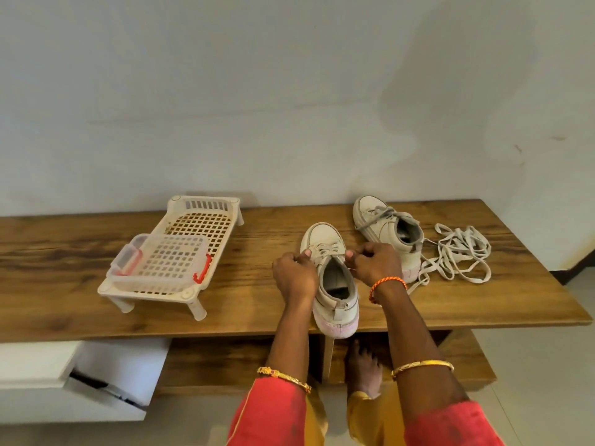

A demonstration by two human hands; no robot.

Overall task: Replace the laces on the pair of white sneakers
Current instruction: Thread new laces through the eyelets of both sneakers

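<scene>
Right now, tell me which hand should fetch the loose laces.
Right hand, probably. The loose laces lie on the table's right side, nearer it; the left hand is across the near sneaker.

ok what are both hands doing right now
Left hand: fingers curled, gripping the left side of the near sneaker by the laces.
Right hand: pinching a lace end at its right side.
</scene>
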